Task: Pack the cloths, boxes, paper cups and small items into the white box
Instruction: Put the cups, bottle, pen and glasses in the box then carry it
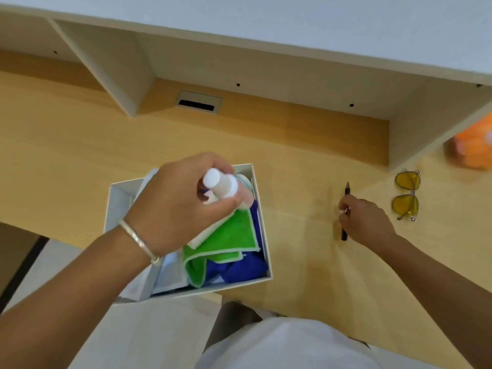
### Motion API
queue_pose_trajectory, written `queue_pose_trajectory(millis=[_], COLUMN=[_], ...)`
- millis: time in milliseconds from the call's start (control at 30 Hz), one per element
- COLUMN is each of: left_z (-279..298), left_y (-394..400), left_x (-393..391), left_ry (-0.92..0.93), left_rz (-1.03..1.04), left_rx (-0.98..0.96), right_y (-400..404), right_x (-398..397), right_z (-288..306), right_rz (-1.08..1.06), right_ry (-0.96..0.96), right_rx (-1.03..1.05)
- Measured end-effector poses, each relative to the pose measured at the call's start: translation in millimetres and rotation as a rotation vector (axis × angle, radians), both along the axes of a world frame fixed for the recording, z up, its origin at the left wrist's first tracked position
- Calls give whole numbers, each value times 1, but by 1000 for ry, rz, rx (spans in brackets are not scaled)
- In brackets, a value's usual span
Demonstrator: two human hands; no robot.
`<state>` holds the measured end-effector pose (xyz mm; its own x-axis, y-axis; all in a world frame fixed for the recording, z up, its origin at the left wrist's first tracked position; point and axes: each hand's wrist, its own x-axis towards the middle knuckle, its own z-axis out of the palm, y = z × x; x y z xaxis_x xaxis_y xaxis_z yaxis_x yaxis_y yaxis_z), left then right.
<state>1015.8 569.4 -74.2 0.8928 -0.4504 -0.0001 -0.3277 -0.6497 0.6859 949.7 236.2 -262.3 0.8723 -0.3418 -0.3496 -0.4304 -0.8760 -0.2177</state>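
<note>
Light wood desk [80,145], pretty plain setup. A white shelf unit [111,73] sits along the desk's far edge, with open cubbies and a wood-tone strip running under them. A grey cable grommet [198,101] is set into the desk just below the shelf divider. Above the shelf is a pale wall [292,20]. Off the desk's near-left corner you see pale floor [48,265]. Lighting's soft and even.

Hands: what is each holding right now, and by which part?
Left hand grips a small white bottle around its body, cap exposed. Right hand pinches a black pen near its middle.
</note>
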Motion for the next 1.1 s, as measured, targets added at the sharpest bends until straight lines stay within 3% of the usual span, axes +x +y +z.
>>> queue_pose_trajectory(millis=[233,400,733,967,1100], left_z=[-35,-57,-105,-99,-81], left_y=[65,94,77,81,109], left_x=[-38,-53,-56,-57,-59], left_ry=[104,140,124,156,116], left_rz=[23,-32,-168,-268,-101], left_rx=[88,120,298,308,141], right_y=[81,149,216,224,219], right_x=[-14,-18,5,8,-4], right_z=[88,133,107,95,90], right_rz=[50,200,441,496,470], right_ry=[-253,-272,-62,103,-100], right_rx=[300,363,2,-225,-190])
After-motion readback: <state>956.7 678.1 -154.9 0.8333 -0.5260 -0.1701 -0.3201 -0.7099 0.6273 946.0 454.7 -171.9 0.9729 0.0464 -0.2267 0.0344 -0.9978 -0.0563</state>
